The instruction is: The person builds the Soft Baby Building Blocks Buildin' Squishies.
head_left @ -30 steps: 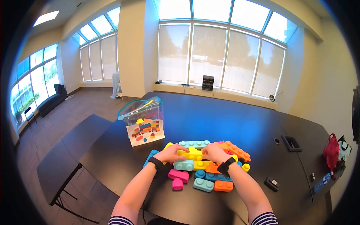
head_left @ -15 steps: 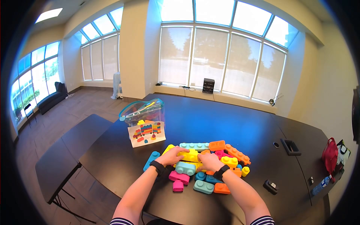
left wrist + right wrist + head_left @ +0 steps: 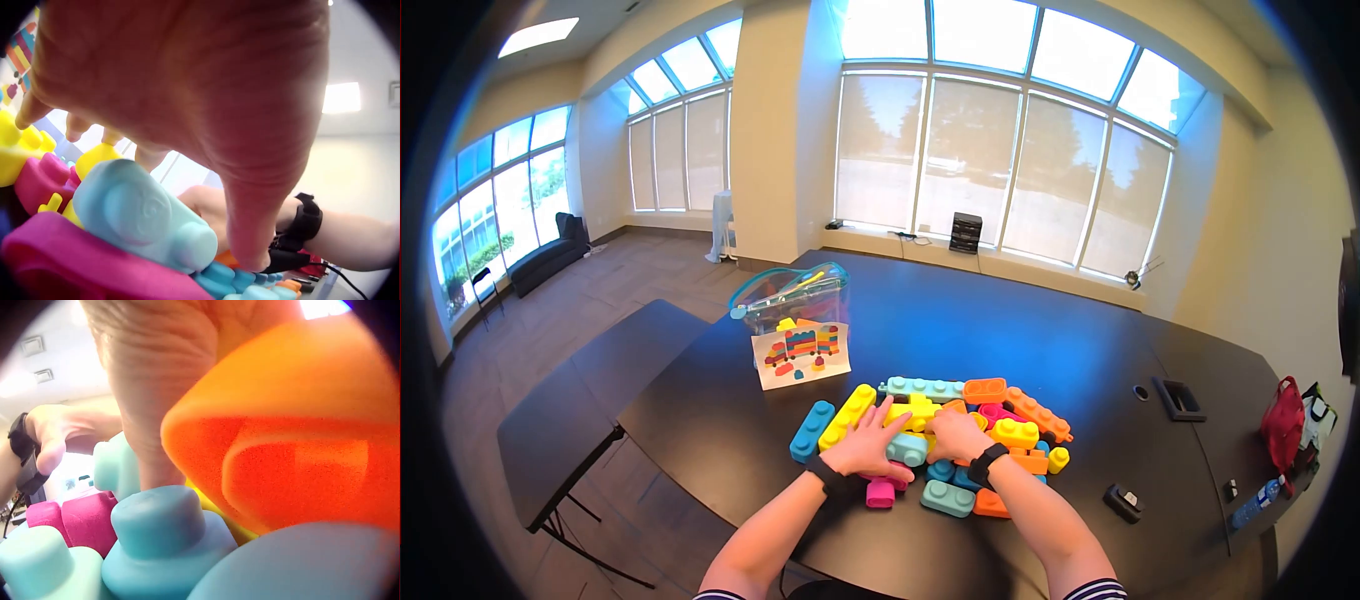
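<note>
left hand (image 3: 864, 447): fingers spread apart, at the toy blocks' left side | light-blue block (image 3: 909, 450): between both hands, near magenta block (image 3: 94, 262) | right hand (image 3: 957, 437): fingertips mostly hidden, cannot tell whether gripping | all on dark table (image 3: 1020, 330)

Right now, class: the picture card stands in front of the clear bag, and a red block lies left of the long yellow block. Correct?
Not red: the head view shows a blue block left of the long yellow block. The picture card stands in front of the clear bag.
</note>
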A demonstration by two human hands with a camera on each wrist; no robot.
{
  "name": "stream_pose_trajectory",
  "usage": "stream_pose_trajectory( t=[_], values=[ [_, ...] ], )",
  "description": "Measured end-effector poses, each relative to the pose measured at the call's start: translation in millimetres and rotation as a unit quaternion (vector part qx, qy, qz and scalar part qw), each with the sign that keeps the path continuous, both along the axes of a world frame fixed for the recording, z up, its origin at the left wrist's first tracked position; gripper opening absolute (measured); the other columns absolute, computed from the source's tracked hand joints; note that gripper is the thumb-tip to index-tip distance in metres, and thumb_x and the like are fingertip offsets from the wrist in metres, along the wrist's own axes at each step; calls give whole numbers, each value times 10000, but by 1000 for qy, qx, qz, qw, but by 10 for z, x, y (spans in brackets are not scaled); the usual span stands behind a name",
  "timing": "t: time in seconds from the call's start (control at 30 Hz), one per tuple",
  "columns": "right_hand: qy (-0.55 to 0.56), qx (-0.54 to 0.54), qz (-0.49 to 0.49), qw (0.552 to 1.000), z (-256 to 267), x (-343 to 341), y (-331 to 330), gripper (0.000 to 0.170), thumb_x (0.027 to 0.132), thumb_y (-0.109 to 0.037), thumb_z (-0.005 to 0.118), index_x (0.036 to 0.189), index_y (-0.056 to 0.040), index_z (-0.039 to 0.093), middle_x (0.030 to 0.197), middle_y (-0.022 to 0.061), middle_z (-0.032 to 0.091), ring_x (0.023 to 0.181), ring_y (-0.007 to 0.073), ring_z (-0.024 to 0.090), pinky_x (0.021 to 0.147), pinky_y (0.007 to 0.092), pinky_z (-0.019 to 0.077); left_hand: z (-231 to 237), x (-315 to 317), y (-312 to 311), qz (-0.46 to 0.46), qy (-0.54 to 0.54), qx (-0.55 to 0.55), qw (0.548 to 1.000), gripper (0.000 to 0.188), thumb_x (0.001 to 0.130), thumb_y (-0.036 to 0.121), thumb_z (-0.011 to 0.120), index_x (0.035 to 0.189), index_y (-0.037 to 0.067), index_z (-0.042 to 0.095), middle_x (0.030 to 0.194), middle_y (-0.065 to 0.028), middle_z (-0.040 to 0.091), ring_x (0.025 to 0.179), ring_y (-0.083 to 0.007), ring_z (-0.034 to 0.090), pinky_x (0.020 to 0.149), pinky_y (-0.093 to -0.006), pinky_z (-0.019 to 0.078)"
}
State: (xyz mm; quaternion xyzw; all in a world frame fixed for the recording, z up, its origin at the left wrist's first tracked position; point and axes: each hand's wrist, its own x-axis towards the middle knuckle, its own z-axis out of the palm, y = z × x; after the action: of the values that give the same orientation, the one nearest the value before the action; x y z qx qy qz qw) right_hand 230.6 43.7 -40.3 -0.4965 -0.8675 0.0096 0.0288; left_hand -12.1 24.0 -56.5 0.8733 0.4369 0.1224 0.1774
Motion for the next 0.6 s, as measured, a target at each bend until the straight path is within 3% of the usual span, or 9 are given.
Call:
stream_pose_trajectory(
  t=[0.07, 0.2, 0.3, 0.47, 0.6],
  values=[
    [8, 30, 17, 999, -31, 8, 8, 531, 653, -384, 890, 1074, -74, 793, 1025, 133, 733, 1069, 334, 697, 882, 458, 576, -138, -2, 7, -10, -51, 33, 998, 1256, 695, 703, 873, 1693, 223, 280, 1760, -263, 32, 1592, -534, 155, 1233, -673, 268],
    [2, -21, -14, 1000, 91, 18, -73, 484, 657, -356, 883, 1021, -55, 781, 1016, 164, 726, 1013, 347, 713, 851, 461, 584, -158, -14, -33, -42, -143, 57, 987, 1169, 736, 558, 917, 1681, 224, 313, 1727, -343, 64, 1571, -527, 241, 1249, -546, 330],
    [-7, -42, -23, 999, 133, -9, -116, 462, 666, -332, 878, 995, -33, 753, 1012, 184, 721, 983, 358, 719, 830, 469, 587, -155, -3, -67, -23, -142, 90, 986, 1113, 755, 465, 935, 1668, 222, 346, 1710, -368, 100, 1562, -512, 279, 1244, -491, 355],
    [39, 49, 48, 997, 25, 35, -114, 503, 678, -285, 869, 1062, -13, 690, 1048, 187, 703, 1007, 358, 712, 830, 469, 577, -191, -25, -107, -21, -183, 87, 979, 1124, 742, 451, 945, 1663, 211, 347, 1715, -330, 158, 1547, -508, 311, 1233, -507, 372],
    [18, 127, 77, 989, 2, 55, -141, 444, 697, -193, 844, 1072, -34, 667, 1092, 156, 654, 1037, 348, 686, 861, 465, 555, -104, -58, -21, -30, -168, 85, 982, 1211, 678, 469, 976, 1665, 185, 333, 1696, -313, 243, 1521, -497, 360, 1232, -507, 370]
  ],
)
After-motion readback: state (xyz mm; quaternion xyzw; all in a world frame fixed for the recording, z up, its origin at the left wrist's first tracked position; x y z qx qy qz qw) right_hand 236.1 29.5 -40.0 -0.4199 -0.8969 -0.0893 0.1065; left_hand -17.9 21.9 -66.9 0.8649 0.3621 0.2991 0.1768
